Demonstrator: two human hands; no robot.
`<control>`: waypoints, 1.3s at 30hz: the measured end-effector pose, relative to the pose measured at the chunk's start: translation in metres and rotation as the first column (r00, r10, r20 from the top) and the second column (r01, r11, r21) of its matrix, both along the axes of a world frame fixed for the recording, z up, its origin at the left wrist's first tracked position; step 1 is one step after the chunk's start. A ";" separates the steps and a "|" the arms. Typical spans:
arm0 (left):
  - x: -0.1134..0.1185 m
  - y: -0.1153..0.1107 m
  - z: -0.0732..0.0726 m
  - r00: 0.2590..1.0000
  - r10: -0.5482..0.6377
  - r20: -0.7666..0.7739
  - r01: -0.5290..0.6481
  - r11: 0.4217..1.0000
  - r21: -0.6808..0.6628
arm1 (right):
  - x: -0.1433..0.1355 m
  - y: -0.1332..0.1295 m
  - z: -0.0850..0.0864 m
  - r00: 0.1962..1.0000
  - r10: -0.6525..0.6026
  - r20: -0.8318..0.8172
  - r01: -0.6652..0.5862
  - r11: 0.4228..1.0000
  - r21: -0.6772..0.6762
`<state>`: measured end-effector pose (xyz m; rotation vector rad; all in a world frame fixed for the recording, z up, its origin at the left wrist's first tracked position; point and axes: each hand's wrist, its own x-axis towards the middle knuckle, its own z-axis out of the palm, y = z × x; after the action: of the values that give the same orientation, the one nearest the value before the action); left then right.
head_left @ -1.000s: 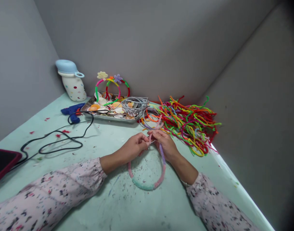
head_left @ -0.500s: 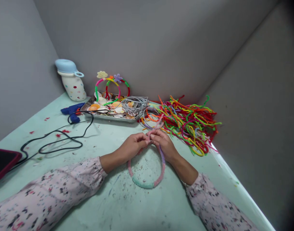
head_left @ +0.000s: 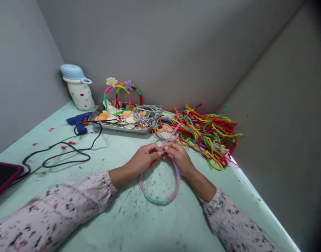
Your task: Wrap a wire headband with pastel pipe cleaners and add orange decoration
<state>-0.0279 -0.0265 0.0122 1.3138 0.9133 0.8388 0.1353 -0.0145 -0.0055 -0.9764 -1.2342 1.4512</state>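
Note:
A ring wrapped in pipe cleaner (head_left: 155,200), with pink, mint green and purple stretches, hangs just below my fingers, its far side between my two hands. My left hand (head_left: 147,156) pinches the ring from the left, thumb pointing right. Close against it, my right hand (head_left: 178,155) pinches a pink pipe cleaner (head_left: 175,131) at the ring's far side. The loose pink end sticks up beyond my right fingers. Fingertips of both hands nearly meet, and they hide the spot where the pink pipe cleaner and the ring come together.
Behind my hands stands a metal tray (head_left: 120,130) of shells, with flower-topped hoops (head_left: 105,94) and coiled grey wire (head_left: 149,115). Pipe cleaners (head_left: 207,133) lie heaped at right. Leftward are a blue glue gun (head_left: 80,120), black cable (head_left: 71,150), bottle (head_left: 80,92) and dark red-edged device (head_left: 5,178).
The fingers have shifted slightly around the pink pipe cleaner, with the right fingertips moving a little. The ring and both arms stay almost where they were.

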 end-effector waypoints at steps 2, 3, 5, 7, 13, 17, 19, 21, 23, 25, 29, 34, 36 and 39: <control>-0.001 0.000 0.000 1.000 -0.009 -0.012 0.009 1.000 0.003 | 0.000 0.000 0.000 1.000 0.009 0.009 -0.009 1.000 0.001; -0.001 0.000 0.000 1.000 -0.014 -0.021 0.014 1.000 0.008 | 0.000 0.000 0.000 1.000 0.012 0.013 -0.012 1.000 0.001; -0.001 0.000 -0.001 0.999 -0.021 -0.040 0.022 1.000 0.019 | 0.000 0.000 0.001 1.000 0.016 0.022 -0.016 1.000 -0.002; -0.001 0.000 -0.002 0.998 -0.026 -0.051 0.028 0.999 0.028 | 0.000 0.000 0.001 0.999 0.012 0.034 -0.012 1.000 -0.007; 0.003 0.001 -0.003 0.999 0.025 -0.031 -0.024 0.999 0.027 | 0.000 0.002 0.001 0.997 -0.004 0.075 0.003 1.000 0.009; 0.003 0.000 -0.003 0.997 0.062 -0.048 -0.060 0.998 0.036 | 0.000 0.003 0.001 0.994 -0.008 0.111 0.007 1.000 0.012; 0.003 0.000 -0.002 0.996 0.073 -0.055 -0.070 0.996 0.061 | -0.001 0.003 0.002 0.993 -0.001 0.115 0.000 1.000 0.011; 0.002 0.000 -0.002 0.993 0.081 -0.086 -0.072 0.992 0.101 | -0.001 0.003 0.002 0.992 0.007 0.123 -0.009 1.000 0.020; 0.001 0.001 -0.003 0.986 0.096 -0.136 -0.077 0.988 0.137 | -0.001 0.002 0.003 0.991 0.012 0.136 -0.016 0.999 0.033; -0.001 0.002 -0.005 0.983 0.091 -0.162 -0.063 0.983 0.170 | -0.002 0.001 0.003 0.989 0.016 0.150 -0.023 0.999 0.040; -0.002 0.003 -0.009 0.985 0.059 -0.162 -0.024 0.978 0.207 | -0.003 -0.001 0.005 0.987 0.025 0.156 -0.028 0.999 0.019; -0.001 0.002 -0.010 0.986 0.066 -0.155 -0.033 0.978 0.208 | -0.003 0.000 0.005 0.990 0.007 0.139 -0.007 1.000 -0.007; 0.000 0.001 -0.009 0.987 0.086 -0.137 -0.057 0.977 0.206 | -0.003 0.001 0.004 0.991 0.001 0.135 0.001 1.000 -0.014; 0.000 0.000 -0.009 0.988 0.098 -0.116 -0.070 0.971 0.229 | -0.003 0.002 0.002 0.991 0.012 0.131 -0.010 1.000 -0.015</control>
<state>-0.0275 -0.0265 0.0034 1.5472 1.0015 0.9549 0.1320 -0.0124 -0.0032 -1.0912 -1.3272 1.4242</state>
